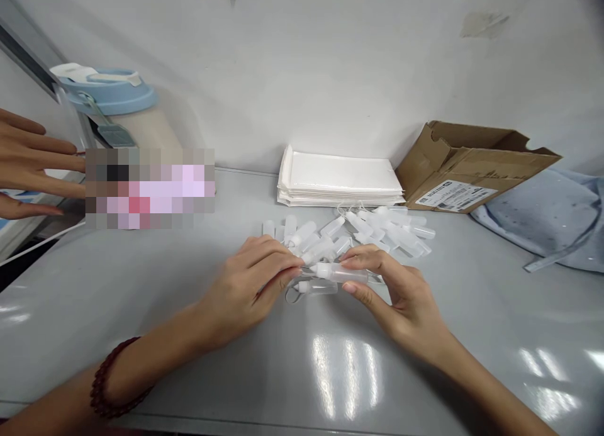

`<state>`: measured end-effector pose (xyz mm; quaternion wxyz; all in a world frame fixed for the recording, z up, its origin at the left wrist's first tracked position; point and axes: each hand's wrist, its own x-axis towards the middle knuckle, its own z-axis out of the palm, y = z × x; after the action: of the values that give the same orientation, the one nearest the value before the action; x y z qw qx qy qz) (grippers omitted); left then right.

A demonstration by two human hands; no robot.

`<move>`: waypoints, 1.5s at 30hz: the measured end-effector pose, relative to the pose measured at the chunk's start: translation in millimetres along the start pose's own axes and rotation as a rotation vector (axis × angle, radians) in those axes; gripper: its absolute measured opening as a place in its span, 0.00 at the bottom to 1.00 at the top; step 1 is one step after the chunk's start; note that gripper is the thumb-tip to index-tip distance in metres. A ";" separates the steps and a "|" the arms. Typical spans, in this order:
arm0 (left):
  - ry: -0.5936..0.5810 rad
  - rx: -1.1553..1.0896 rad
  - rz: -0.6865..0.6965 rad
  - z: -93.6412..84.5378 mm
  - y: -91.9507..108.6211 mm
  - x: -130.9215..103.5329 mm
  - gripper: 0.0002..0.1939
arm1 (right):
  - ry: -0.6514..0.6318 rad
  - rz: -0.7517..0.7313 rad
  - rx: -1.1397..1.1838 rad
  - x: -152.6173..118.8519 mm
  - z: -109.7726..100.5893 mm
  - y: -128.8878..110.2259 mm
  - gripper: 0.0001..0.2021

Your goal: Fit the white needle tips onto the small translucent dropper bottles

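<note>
Between my two hands lies a small translucent plastic squeeze bottle point(346, 273) with a pointed white tip toward the left. My left hand point(257, 275) has its thumb and fingertips pinched at that tip. On the bottle's body, the thumb and fingers of my right hand point(394, 285) close from below and above. A similar bottle point(321, 287) with a looped strap rests on the table just under it. Right behind my hands spreads a pile of such bottles point(401, 231), several with thin loops.
A stack of white padded envelopes point(340, 172) lies by the wall beside an open cardboard box point(481, 165). Grey-blue fabric point(552, 216) is at the right. A blue-lidded tumbler point(113, 93) stands at the left, near another person's hand point(38, 165) and a pixelated patch.
</note>
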<state>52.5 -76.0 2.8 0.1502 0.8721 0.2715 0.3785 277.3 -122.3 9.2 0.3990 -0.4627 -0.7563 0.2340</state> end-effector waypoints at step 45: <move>-0.116 0.248 0.153 -3.9 -1.4 0.7 0.03 | -0.051 -0.207 -0.101 -0.4 2.4 -0.7 0.10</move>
<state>49.5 -74.2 5.2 0.0274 0.9224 0.2400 0.3014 275.0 -123.0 8.2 0.3778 -0.3954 -0.8208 0.1651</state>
